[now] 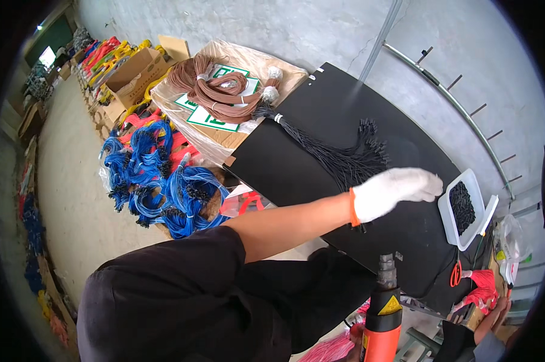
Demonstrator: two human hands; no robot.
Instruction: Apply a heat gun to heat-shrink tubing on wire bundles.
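My left hand [396, 193], in a white glove with an orange cuff, reaches across the black table. Its fingers are stretched forward and bent a little at the tips, close to a white plastic tub [447, 216] of small black pieces [461, 208]. Nothing shows in the fingers; the thumb is hard to make out. A bundle of black cables [324, 148] lies under and beyond the glove, its many ends fanned out. At the lower edge my right hand [355, 342], mostly hidden, is closed round an orange-and-black heat gun [382, 329] whose metal nozzle points up.
Coiled brown cables [224, 96] lie on a plastic-wrapped carton left of the table [405, 148]. Blue cable bundles [179, 193] are piled on the floor side. Orange-handled scissors [456, 273] lie near the tub. At lower right, another person's arm [490, 320] shows by red material.
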